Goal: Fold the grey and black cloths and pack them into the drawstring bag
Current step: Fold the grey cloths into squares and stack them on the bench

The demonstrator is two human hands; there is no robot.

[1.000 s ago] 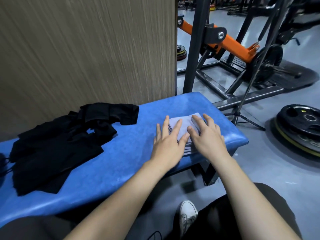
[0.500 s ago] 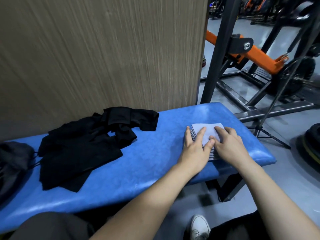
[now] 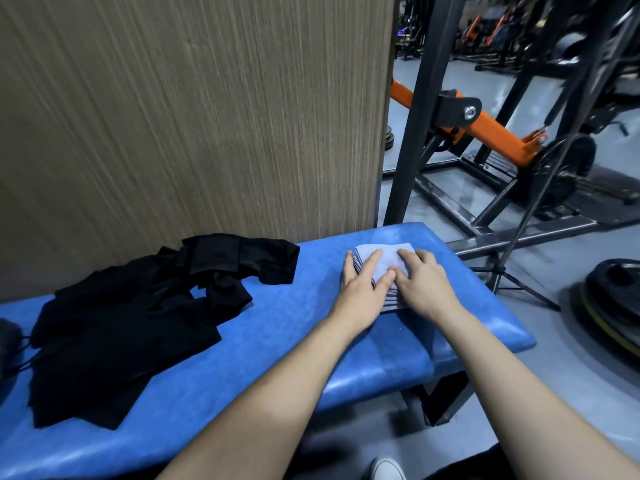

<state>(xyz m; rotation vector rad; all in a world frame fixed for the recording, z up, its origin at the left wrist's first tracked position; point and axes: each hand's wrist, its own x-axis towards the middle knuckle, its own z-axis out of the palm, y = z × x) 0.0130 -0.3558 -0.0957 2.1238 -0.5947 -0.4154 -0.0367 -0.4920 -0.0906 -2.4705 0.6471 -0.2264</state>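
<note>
We see the grey cloth (image 3: 384,263) folded into a small square near the right end of the blue table (image 3: 284,337). Our left hand (image 3: 362,285) and right hand (image 3: 427,284) lie flat and spread on it, gripping nothing. The black cloth (image 3: 138,317) sprawls unfolded well to the left, with the drawstring bag (image 3: 7,344) at the frame's edge.

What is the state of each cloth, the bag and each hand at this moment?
grey cloth: folded small, flat on the blue bench.
black cloth: unfolded, crumpled on the bench.
drawstring bag: at the left edge, mostly out of view.
left hand: flat, pressing the grey cloth.
right hand: flat, pressing the grey cloth.
</note>
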